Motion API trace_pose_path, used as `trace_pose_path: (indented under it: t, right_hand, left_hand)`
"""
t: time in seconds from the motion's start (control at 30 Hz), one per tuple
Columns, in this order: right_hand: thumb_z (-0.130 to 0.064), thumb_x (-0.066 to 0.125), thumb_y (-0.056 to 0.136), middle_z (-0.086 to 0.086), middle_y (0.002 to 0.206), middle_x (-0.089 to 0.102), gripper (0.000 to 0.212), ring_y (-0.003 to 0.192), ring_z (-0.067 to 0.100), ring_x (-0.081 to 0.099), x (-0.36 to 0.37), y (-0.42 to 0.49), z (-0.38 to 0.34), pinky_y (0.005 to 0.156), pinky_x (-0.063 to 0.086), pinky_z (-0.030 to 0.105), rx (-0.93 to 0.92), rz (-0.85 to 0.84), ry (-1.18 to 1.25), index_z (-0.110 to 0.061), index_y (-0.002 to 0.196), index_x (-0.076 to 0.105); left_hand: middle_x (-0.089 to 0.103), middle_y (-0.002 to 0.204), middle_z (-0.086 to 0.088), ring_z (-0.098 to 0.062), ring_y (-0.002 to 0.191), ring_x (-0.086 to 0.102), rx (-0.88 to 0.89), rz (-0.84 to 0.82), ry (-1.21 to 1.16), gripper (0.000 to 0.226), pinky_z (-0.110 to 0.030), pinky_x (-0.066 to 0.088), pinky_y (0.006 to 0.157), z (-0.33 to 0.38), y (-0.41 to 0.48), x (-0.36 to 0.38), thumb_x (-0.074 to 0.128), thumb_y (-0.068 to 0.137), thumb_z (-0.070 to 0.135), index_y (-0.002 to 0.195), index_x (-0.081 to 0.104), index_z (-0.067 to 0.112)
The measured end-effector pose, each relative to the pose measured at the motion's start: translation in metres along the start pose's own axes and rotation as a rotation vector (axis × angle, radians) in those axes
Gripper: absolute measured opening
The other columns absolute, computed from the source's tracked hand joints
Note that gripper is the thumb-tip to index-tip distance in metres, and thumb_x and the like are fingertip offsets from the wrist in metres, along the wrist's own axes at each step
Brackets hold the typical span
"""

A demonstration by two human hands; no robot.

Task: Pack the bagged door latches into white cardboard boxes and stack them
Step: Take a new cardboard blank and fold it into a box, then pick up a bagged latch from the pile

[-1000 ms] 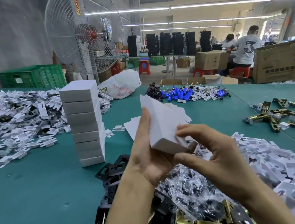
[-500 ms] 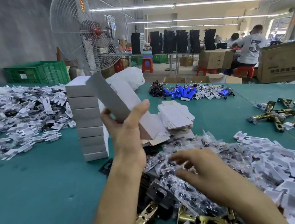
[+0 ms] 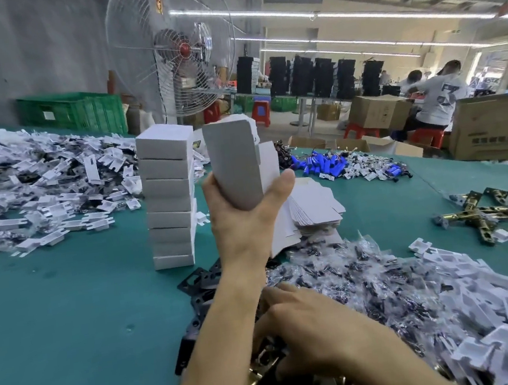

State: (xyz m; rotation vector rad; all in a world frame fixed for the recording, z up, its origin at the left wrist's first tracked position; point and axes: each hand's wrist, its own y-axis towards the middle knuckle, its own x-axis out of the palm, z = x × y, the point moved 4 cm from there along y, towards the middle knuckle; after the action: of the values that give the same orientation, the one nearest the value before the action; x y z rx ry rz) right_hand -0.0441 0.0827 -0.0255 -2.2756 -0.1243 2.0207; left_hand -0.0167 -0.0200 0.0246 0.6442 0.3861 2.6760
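One long teal-green table [image 3: 69, 311] fills the near view in a workshop lit by strip lights, with a large fan [image 3: 178, 57] and a green crate [image 3: 76, 113] behind its far edge and brown cartons [image 3: 494, 127] past its right side, where people sit working. A heap of white plastic pieces [image 3: 21, 182] covers the table's far left. A stack of closed white boxes [image 3: 170, 199] stands upright near the middle, with flat box blanks [image 3: 315, 207] just behind it to the right. The left hand [image 3: 243, 222] is raised beside the stack, fingers and thumb wrapped round the lower end of an upright white cardboard box [image 3: 235, 169]. The right hand [image 3: 311, 329] is down in the bagged latches [image 3: 369, 280], fingers bent; whether it grips anything cannot be told. Brass latches [image 3: 489, 217] lie by the right edge. Bare green cloth stretches left of the forearm to the near edge.
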Motion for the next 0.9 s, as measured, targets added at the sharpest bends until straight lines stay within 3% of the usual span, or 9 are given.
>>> trace_pose_path:
  t: [0.13,0.3,0.4,0.47,0.53,0.6,0.73,0.83,0.9]
  right_hand:
    - [-0.027,0.07,0.08,-0.001,0.126,0.049,0.038,0.121,0.023,0.041,0.004,0.005,-0.01,0.096,0.042,0.039,-0.088,0.022,-0.119,-0.033,0.117,0.068]
    - [-0.019,0.063,0.087,-0.002,0.129,0.052,0.047,0.121,0.017,0.049,-0.001,-0.003,0.011,0.1,0.045,0.039,-0.01,0.051,0.148,-0.033,0.131,0.058]
    - [-0.028,0.07,0.089,-0.004,0.111,0.065,0.025,0.101,0.012,0.059,-0.009,-0.004,0.022,0.087,0.051,0.035,0.024,0.067,0.228,-0.028,0.114,0.07]
    - [-0.036,0.07,0.09,-0.007,0.085,0.069,0.015,0.076,0.012,0.061,-0.017,-0.009,0.032,0.068,0.052,0.031,0.078,0.124,0.38,-0.024,0.099,0.074]
    - [-0.037,0.066,0.091,-0.009,0.072,0.069,0.013,0.061,0.008,0.06,-0.024,-0.016,0.046,0.054,0.047,0.024,0.157,0.247,0.527,-0.026,0.09,0.073]
    - [-0.033,0.066,0.091,-0.01,0.069,0.071,0.01,0.057,0.005,0.064,-0.033,-0.028,0.062,0.051,0.047,0.019,0.243,0.432,0.604,-0.026,0.087,0.072]
    - [-0.025,0.073,0.086,-0.003,0.065,0.073,0.003,0.059,0.011,0.07,-0.049,-0.056,0.091,0.062,0.059,0.032,0.409,0.796,0.684,-0.025,0.084,0.074]
    - [-0.022,0.074,0.087,0.0,0.064,0.072,0.007,0.063,0.023,0.07,-0.061,-0.076,0.105,0.068,0.059,0.049,0.474,0.953,0.641,-0.026,0.081,0.075]
    - [-0.024,0.072,0.088,0.001,0.066,0.072,0.01,0.065,0.027,0.069,-0.072,-0.086,0.107,0.067,0.058,0.053,0.469,1.04,0.636,-0.031,0.081,0.073]
  left_hand:
    - [0.069,0.102,0.014,-0.005,0.089,0.068,0.017,0.011,0.006,0.081,-0.016,0.054,0.07,0.001,0.0,0.001,0.088,0.047,0.057,0.116,0.049,0.041]
    - [0.066,0.107,0.011,-0.006,0.091,0.066,0.082,0.119,0.011,0.069,-0.015,0.053,0.068,0.007,0.001,-0.004,0.089,0.048,0.047,0.099,0.044,0.052]
    - [0.064,0.112,0.004,-0.004,0.088,0.064,0.141,0.199,-0.045,0.069,-0.013,0.051,0.067,0.014,0.0,-0.007,0.088,0.057,0.031,0.108,0.044,0.042]
    - [0.063,0.114,-0.001,-0.005,0.087,0.064,0.184,0.225,-0.101,0.07,-0.013,0.051,0.067,0.019,0.0,-0.009,0.087,0.06,0.026,0.115,0.044,0.032]
    - [0.063,0.115,-0.002,-0.01,0.09,0.064,0.211,0.214,-0.103,0.072,-0.015,0.052,0.068,0.021,0.0,-0.009,0.087,0.06,0.03,0.117,0.043,0.031]
    - [0.064,0.114,0.0,-0.013,0.093,0.065,0.195,0.157,-0.068,0.072,-0.018,0.053,0.069,0.018,0.0,-0.006,0.087,0.057,0.037,0.115,0.043,0.038]
    - [0.062,0.114,0.004,-0.016,0.102,0.063,0.077,-0.077,0.048,0.072,-0.023,0.056,0.075,-0.002,-0.004,0.007,0.09,0.053,0.038,0.107,0.042,0.051]
    - [0.052,0.122,0.005,-0.026,0.116,0.053,-0.03,-0.23,0.239,0.076,-0.046,0.055,0.09,-0.02,-0.01,0.015,0.091,0.05,0.04,0.107,0.043,0.057]
    - [0.045,0.119,0.011,-0.025,0.117,0.047,-0.092,-0.309,0.344,0.08,-0.05,0.05,0.097,-0.031,-0.014,0.017,0.094,0.052,0.036,0.113,0.045,0.052]
